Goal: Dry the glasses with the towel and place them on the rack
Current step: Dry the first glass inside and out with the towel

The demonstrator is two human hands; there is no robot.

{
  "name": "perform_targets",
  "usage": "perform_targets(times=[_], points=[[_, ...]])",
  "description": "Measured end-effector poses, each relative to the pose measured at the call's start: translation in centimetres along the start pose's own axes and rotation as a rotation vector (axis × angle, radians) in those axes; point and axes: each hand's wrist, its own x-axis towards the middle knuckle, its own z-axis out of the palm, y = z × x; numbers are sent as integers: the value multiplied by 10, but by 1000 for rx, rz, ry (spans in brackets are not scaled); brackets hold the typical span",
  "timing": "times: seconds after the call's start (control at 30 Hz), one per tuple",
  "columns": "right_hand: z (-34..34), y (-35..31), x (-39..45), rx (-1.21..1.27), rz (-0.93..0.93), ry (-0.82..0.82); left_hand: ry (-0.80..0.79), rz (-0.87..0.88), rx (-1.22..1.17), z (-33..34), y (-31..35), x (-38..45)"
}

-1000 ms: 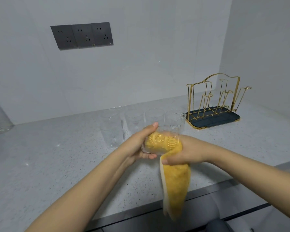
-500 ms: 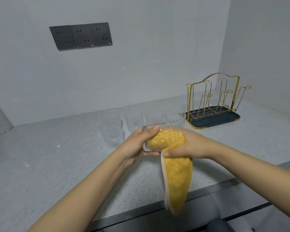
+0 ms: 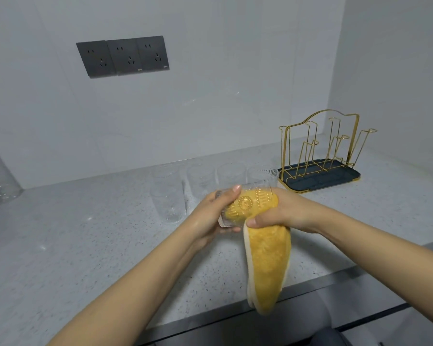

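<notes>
My left hand [image 3: 211, 216] grips the tilted ribbed glass [image 3: 245, 207]; my right hand [image 3: 280, 212] clutches the yellow towel [image 3: 266, 265], its fingers hidden inside. The other clear glasses [image 3: 169, 196] on the table [image 3: 73, 245] barely show.

Yellow towel [image 3: 266, 265] stuffed inside tilted glass [image 3: 245, 206], rack [image 3: 320, 158] empty

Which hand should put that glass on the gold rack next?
Probably the left hand: it already grips the glass, while the right hand is busy holding the yellow towel. The rack stands off to the right.

Glasses [image 3: 200, 179] left of rack [image 3: 320, 156]
</notes>
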Motion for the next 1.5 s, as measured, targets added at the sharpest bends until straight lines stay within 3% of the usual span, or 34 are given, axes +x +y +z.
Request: perform_targets(times=[0.13,0.23,0.37,0.5,0.6,0.7,0.83,1.0,1.07,1.2,1.33,1.4,1.5], points=[[1,-7,-1,-545,-80,-64,-86,-249,-70,-9,11,5],[-9,-14,2,-522,-58,-75,-144,-271,-45,-14,7,6],[-18,-18,3,-479,-10,-173,-322,-213,163,-26,4,9],[-14,-16,5,-478,17,-283,-458,-196,152,-15,4,13],[-17,-8,4,-429,-8,-174,-477,-192,28,-14,-4,17],[-18,0,5,-269,-80,63,-409,-160,-150,-20,-7,20],[-12,12,6,-67,-187,430,-160,-94,-411,-20,-5,20],[35,32,13,408,-144,544,211,90,-618,-8,-4,31],[56,36,18,560,-150,628,299,86,-714,1,-8,35],[90,40,28,715,-128,780,344,80,-784,20,-21,35],[77,32,37,991,-64,900,288,100,-819,32,-28,31],[69,30,39,1127,0,919,332,142,-796,38,-27,34],[81,30,38,1128,-20,889,418,185,-758,41,-20,37]])
